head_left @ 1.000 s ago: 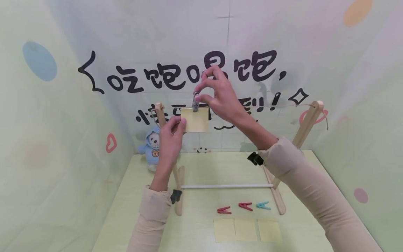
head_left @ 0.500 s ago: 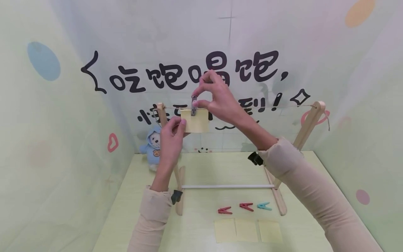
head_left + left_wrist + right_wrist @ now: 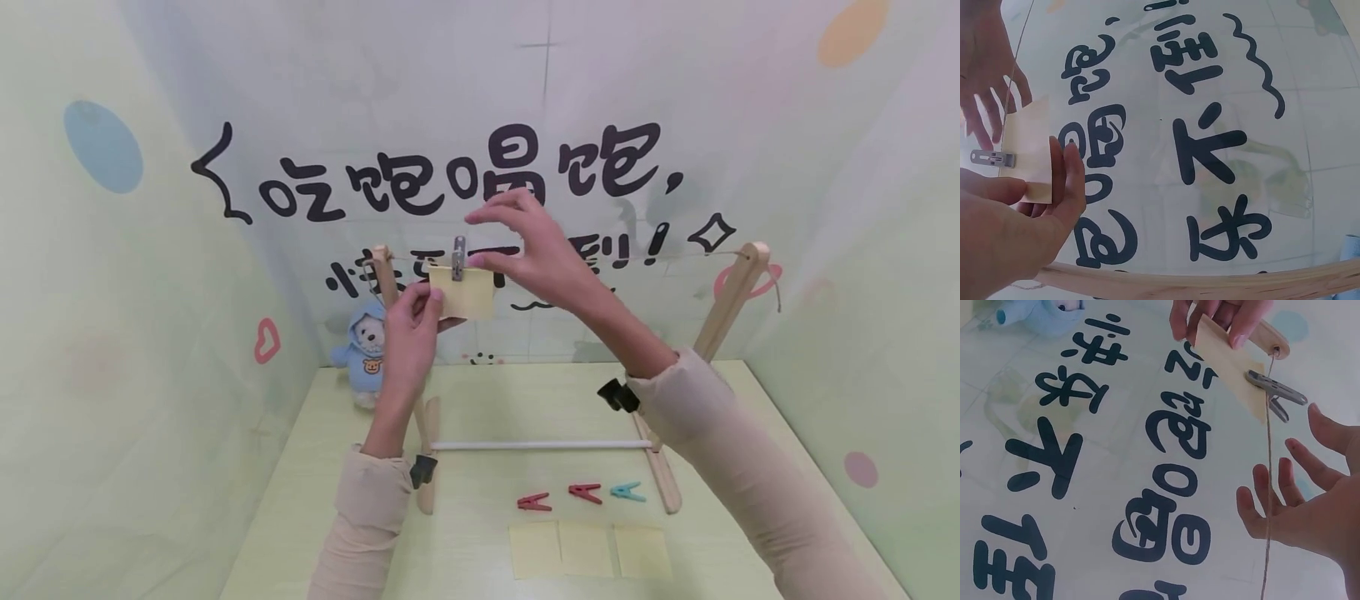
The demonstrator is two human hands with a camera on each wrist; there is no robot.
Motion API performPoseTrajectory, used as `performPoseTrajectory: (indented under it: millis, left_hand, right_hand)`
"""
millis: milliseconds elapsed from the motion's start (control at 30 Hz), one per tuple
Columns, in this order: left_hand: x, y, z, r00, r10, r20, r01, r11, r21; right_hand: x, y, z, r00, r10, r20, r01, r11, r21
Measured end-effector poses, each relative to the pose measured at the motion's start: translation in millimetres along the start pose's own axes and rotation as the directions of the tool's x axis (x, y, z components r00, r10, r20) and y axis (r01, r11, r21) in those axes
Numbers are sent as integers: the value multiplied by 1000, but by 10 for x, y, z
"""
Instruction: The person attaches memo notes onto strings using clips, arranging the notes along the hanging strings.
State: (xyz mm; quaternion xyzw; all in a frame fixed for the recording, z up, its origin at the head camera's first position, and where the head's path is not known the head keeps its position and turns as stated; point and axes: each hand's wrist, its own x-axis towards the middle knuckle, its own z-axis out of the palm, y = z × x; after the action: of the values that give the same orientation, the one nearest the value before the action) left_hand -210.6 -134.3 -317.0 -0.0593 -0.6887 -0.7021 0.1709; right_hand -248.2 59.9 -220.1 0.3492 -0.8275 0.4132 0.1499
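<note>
A yellow sticky note (image 3: 468, 298) hangs at the string (image 3: 1268, 487), where a grey clothespin (image 3: 458, 260) clamps its top edge. My left hand (image 3: 412, 325) pinches the note's left side between thumb and fingers, also plain in the left wrist view. Just right of the clothespin is my right hand (image 3: 543, 254), its fingers spread and holding nothing. In the right wrist view a small gap separates those fingers from the clothespin (image 3: 1275, 387).
The string runs between two wooden posts (image 3: 731, 300), joined low down by a white rod (image 3: 540, 445). Two red clothespins (image 3: 584, 492), a blue clothespin (image 3: 627, 491) and three sticky notes (image 3: 585, 548) lie on the table. A plush bear (image 3: 365, 354) sits back left.
My right hand has let go of the grey clothespin and drawn back slightly to the right, after lowering it onto the note's top edge. The left hand keeps its pinch.
</note>
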Motion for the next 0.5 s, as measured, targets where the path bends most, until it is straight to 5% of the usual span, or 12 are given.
performPoseTrajectory:
  millis: [233,500]
  left_hand:
    - [10,-83,37,999,-5,-33,5,1000,17]
    - [-4,-198,45,998,6,-55,-4,1000,28]
  right_hand:
    - [-591,115,-89,967,-50,-248,78,991,105]
    - [-1260,345,-121,970,-34,-241,56,995,83]
